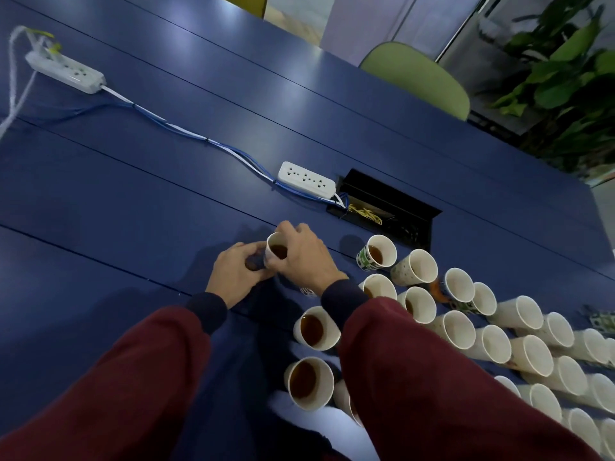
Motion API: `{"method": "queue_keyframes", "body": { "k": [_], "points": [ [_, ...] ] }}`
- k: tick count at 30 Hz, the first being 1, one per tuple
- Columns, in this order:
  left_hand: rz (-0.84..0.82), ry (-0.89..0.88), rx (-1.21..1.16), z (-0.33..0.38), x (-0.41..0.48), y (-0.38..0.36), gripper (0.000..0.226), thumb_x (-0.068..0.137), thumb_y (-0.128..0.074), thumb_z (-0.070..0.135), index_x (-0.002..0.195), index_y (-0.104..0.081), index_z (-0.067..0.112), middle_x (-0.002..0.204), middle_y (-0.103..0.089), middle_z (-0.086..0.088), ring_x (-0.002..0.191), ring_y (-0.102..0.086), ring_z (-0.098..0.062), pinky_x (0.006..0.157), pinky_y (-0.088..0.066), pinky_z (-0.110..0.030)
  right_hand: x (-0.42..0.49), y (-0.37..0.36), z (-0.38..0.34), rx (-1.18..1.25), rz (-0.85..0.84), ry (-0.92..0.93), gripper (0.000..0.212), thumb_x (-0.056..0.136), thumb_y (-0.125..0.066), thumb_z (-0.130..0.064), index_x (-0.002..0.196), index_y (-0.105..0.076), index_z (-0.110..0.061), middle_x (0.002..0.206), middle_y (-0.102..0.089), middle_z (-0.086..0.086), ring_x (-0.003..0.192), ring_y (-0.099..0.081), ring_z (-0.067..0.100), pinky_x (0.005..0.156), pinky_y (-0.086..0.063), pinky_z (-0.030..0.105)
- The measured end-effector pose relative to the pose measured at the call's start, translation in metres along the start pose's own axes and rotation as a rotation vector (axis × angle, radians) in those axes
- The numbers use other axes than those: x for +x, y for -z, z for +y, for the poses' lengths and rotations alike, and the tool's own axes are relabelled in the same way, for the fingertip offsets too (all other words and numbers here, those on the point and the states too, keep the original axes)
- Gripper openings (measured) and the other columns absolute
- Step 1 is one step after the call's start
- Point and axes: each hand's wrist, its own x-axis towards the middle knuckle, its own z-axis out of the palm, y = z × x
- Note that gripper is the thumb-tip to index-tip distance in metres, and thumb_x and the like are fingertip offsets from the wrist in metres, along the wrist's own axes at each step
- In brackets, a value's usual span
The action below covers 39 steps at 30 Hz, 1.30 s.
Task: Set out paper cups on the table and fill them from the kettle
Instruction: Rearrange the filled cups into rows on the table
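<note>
Paper cup, one, holding brown liquid: stands at the far left edge of the group, over the blue table, and is gripped from both sides. Right hand: fingers wrapped over the rim and far wall, closed on it. Left hand: fingers curled, tips meeting the left wall low down and pinching it. This is likely a steadying hold, since a thin full cup buckles and slops under one-sided pressure. Whether the base rests on the table or hangs just above it cannot be told.

Filled cups, several: clustered nearest the person, between the sleeves and just right of the held one. One more, a patterned cup, stands beside the cable hatch. Judged grouping: poured ones sit leftward, apart from those waiting.

Empty cups, many: packed in touching rows running to the right edge, mouths up, presumably so a spout can pass along them without reaching.

Kettle: not in view.

Power strip, white: lies beyond the hands, apart from the liquids, cabled toward the hatch. A second strip lies far left.

Task judged partly done: most cups set out, a minority filled.
</note>
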Motion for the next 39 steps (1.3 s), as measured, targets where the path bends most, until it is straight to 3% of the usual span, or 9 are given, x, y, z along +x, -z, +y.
{"method": "queue_keyframes", "body": {
  "k": [4,7,10,13,22,28,34,36,39],
  "points": [
    [-0.076,-0.026,0.187,0.003,0.007,-0.006,0.081,0.078,-0.082,0.036,0.148,-0.046,0.018,0.137,-0.056,-0.003,0.125,-0.051,-0.024,0.105,-0.042,-0.038,0.006,0.027,0.023,0.047,0.099,-0.102,0.043,0.086,-0.07,-0.039,0.121,-0.052,-0.021,0.11,-0.051,0.009,0.099,-0.057,0.035,0.084,-0.045,0.039],
    [-0.269,-0.032,0.476,0.004,0.01,-0.013,0.102,0.078,-0.077,0.054,0.158,-0.024,0.022,0.165,-0.021,-0.003,0.151,-0.015,-0.027,0.12,-0.02,-0.047,0.01,0.043,0.046,0.037,0.114,-0.188,0.046,0.085,-0.071,-0.034,0.125,-0.053,-0.021,0.116,-0.052,0.011,0.105,-0.057,0.036,0.088,-0.043,0.037],
    [-0.412,-0.024,0.66,0.002,0.011,-0.021,0.115,0.075,-0.075,0.063,0.161,-0.008,0.026,0.168,0.011,0.001,0.153,0.014,-0.029,0.119,-0.005,-0.062,0.013,0.051,0.064,0.001,0.084,-0.247,0.049,0.086,-0.07,-0.031,0.129,-0.051,-0.018,0.121,-0.052,0.015,0.107,-0.057,0.038,0.091,-0.043,0.037],
    [-0.449,-0.003,0.707,0.007,0.015,-0.024,0.122,0.072,-0.078,0.062,0.161,-0.002,0.027,0.166,0.018,0.002,0.152,0.019,-0.031,0.116,-0.004,-0.068,0.014,0.052,0.074,-0.009,0.051,-0.288,0.049,0.085,-0.071,-0.03,0.128,-0.051,-0.018,0.12,-0.052,0.014,0.106,-0.057,0.037,0.092,-0.044,0.039],
    [-0.477,0.04,0.73,0.014,0.022,-0.026,0.126,0.069,-0.082,0.058,0.161,-0.001,0.027,0.166,0.018,0.002,0.152,0.019,-0.032,0.113,-0.01,-0.072,0.023,0.043,0.08,0.041,0.032,-0.301,0.053,0.087,-0.072,-0.033,0.132,-0.048,-0.018,0.121,-0.05,0.013,0.107,-0.056,0.035,0.091,-0.043,0.037],
    [-0.477,0.038,0.741,0.014,0.022,-0.025,0.125,0.07,-0.081,0.059,0.161,-0.001,0.027,0.166,0.019,0.002,0.152,0.018,-0.031,0.115,-0.01,-0.07,0.022,0.043,0.082,0.123,0.001,-0.309,0.074,0.084,-0.076,-0.043,0.144,-0.039,-0.021,0.129,-0.048,0.014,0.108,-0.05,0.026,0.091,-0.038,0.03],
    [-0.477,0.016,0.73,0.011,0.022,-0.019,0.117,0.074,-0.076,0.062,0.16,-0.004,0.029,0.167,0.015,0.005,0.153,0.015,-0.028,0.116,-0.01,-0.066,0.012,0.049,0.083,0.122,0.031,-0.3,0.097,0.082,-0.08,-0.044,0.156,-0.025,-0.014,0.146,-0.038,0.017,0.132,-0.044,0.032,0.099,-0.032,0.027],
    [-0.477,0.036,0.657,0.015,0.025,-0.013,0.102,0.08,-0.074,0.057,0.16,-0.017,0.027,0.168,0.004,0.004,0.154,0.005,-0.027,0.118,-0.015,-0.062,0.003,0.056,0.086,0.126,0.093,-0.283,0.093,0.082,-0.08,-0.045,0.154,-0.03,-0.013,0.148,-0.039,0.016,0.135,-0.042,0.03,0.101,-0.031,0.026],
    [-0.293,0.119,0.419,0.03,0.035,0.001,0.068,0.084,-0.074,0.046,0.141,-0.054,0.015,0.153,-0.045,-0.01,0.141,-0.041,-0.031,0.111,-0.038,-0.044,-0.019,0.068,0.091,0.134,0.19,-0.26,0.08,0.086,-0.077,-0.043,0.15,-0.038,-0.013,0.146,-0.042,0.014,0.136,-0.042,0.027,0.109,-0.034,0.033]
  ]
}}
